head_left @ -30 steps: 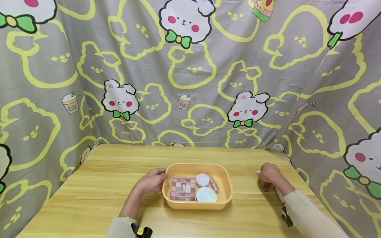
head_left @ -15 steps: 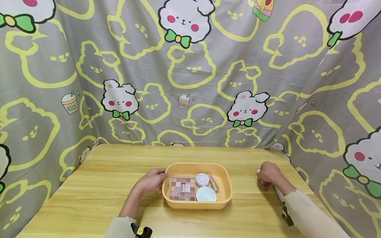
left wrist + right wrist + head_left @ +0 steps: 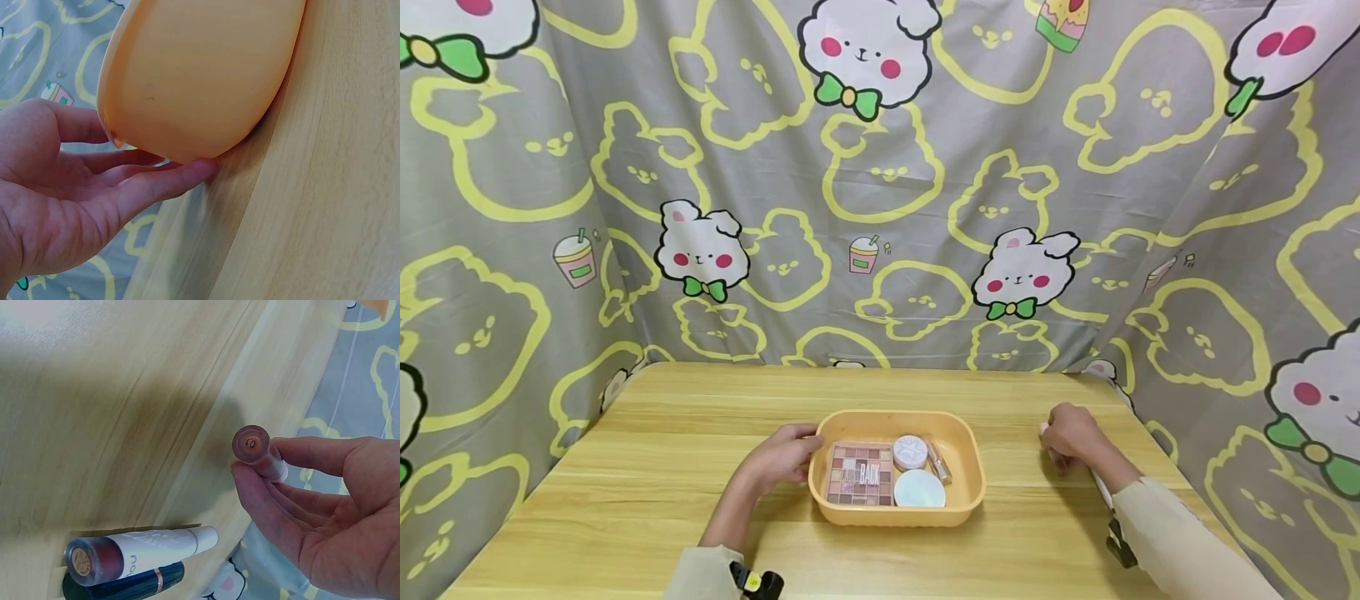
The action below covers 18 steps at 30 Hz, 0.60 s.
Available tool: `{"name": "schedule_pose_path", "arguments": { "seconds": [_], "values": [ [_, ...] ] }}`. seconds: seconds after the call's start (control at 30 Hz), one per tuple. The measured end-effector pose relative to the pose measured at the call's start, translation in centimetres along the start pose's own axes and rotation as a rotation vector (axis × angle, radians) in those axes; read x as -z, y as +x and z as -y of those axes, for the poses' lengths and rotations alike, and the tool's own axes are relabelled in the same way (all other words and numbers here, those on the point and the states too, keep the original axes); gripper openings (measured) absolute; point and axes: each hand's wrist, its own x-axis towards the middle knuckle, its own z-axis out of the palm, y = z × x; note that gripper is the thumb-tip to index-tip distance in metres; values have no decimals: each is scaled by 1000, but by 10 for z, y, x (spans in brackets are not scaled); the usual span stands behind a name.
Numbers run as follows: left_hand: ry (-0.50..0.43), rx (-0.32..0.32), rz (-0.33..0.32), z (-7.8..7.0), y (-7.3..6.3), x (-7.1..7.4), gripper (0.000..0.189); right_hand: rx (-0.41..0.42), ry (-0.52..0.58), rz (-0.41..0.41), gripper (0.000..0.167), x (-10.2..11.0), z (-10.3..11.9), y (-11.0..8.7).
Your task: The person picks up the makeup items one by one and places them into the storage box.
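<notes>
My left hand (image 3: 781, 458) grips the left end of an orange plastic basin (image 3: 906, 518), fingers against its wall and rim in the left wrist view. In the basin lie an eyeshadow palette (image 3: 861, 477) lettered "BACK", a round star-patterned compact (image 3: 911, 452), a larger pale round compact (image 3: 920, 489) and a lipstick (image 3: 938, 463). To the right, my right hand (image 3: 1075, 435) pinches a small lip gloss tube (image 3: 252, 444) between thumb and fingers, its pinkish end marked "01" facing the wrist camera.
Below the right hand, a white tube with a reddish end (image 3: 156, 550) and a dark tube with a gold band (image 3: 125, 582) lie side by side on the wooden table (image 3: 700, 408). Patterned grey curtains (image 3: 805, 183) stand behind and at both sides.
My right hand has moved slightly left and farther from me, with the lip gloss tube in its fingers. The left hand and the basin stay where they were.
</notes>
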Motion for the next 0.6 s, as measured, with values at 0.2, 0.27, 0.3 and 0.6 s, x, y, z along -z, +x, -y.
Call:
{"name": "schedule_pose_path", "arguments": {
  "seconds": [0.2,0.27,0.3,0.6],
  "values": [
    [-4,-4,11,0,0,1,51,-9,70,26,7,1,7,-2],
    [2,-7,20,0,-1,1,51,-4,75,26,6,2,10,-3],
    [1,-7,22,-1,-1,1,51,-2,75,25,5,2,12,-3],
    [-4,-2,21,0,0,1,50,-6,96,50,20,2,26,-5]
  ]
}}
